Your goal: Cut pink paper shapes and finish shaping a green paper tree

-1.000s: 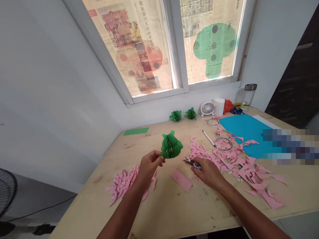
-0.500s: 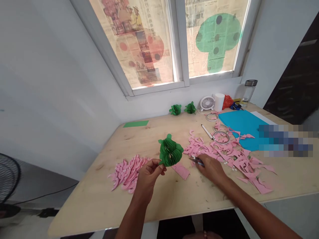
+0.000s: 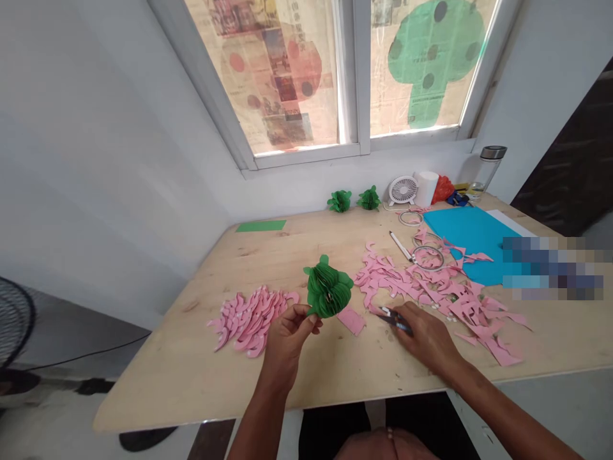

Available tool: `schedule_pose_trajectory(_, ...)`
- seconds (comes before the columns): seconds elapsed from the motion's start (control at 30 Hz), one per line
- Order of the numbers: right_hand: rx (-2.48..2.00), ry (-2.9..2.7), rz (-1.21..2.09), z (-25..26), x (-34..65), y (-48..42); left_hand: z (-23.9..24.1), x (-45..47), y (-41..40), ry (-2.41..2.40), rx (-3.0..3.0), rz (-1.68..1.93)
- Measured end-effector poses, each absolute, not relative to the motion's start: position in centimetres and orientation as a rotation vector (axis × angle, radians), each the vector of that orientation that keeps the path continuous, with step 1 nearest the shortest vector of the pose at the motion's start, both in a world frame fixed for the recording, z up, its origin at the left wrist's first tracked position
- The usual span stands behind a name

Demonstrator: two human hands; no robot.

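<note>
A green folded-paper turtle [image 3: 330,289] with fanned honeycomb layers is held up over the table. My left hand [image 3: 292,332] pinches it at its lower left edge between thumb and fingers. To the right, my right hand [image 3: 428,335] rests low over the tabletop with its fingers closed around small dark thread snips [image 3: 396,321], whose tips point left. Between the hands lies a small pink paper piece [image 3: 352,321]. Left of my left hand is a pile of curved pink cutouts [image 3: 251,319].
Pink paper scraps [image 3: 450,294] spread over the right side, with tape rings [image 3: 428,257] and a white pen [image 3: 400,246]. Behind them lie blue sheets [image 3: 472,236]. Two more green paper turtles [image 3: 340,200], a small fan [image 3: 403,190] and a glass bottle [image 3: 486,172] stand along the wall. A green strip [image 3: 261,225] lies back left.
My right hand has shifted slightly right with the snips, which now show more of their length. The left hand keeps the green turtle in nearly the same place. The camera view has tilted down a little.
</note>
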State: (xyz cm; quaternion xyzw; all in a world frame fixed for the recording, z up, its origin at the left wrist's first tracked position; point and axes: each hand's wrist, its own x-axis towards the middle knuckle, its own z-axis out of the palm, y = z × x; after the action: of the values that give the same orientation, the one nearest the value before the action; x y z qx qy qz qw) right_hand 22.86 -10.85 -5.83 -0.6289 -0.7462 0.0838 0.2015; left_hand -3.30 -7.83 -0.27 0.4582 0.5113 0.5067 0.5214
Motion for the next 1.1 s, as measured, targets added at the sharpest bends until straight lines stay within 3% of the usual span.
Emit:
schedule_pose_trajectory(0.3, -1.611, -2.135, 0.072, -6.3, 23.8, -10.6, -0.5, -3.3, -8.8, 1.229, 1.116, 1.176)
schedule_pose_trajectory(0.43, -1.566, -1.964, 0.297, -5.3, 23.7, -10.8, -0.3, -3.0, -9.2, 1.203, 1.145, 1.102)
schedule_pose_trajectory(0.6, -1.391, -1.459, 0.925, -2.8, 20.9, -11.3, -0.3, -1.9, -9.5, 1.154, 1.162, 0.985)
schedule_pose_trajectory(0.7, -1.247, -1.301, 1.140, -1.9, 19.0, -11.7, -0.6, -1.3, -9.7, 1.111, 1.144, 0.924)
schedule_pose_trajectory(0.87, -1.176, -1.109, 1.268, -2.5, 17.6, -12.3, -1.5, -0.8, -9.9, 1.071, 1.101, 0.890)
schedule_pose_trajectory(1.1, -1.239, -1.003, 1.194, -4.3, 17.4, -13.0, -2.7, -0.7, -10.1, 1.081, 1.084, 0.827)
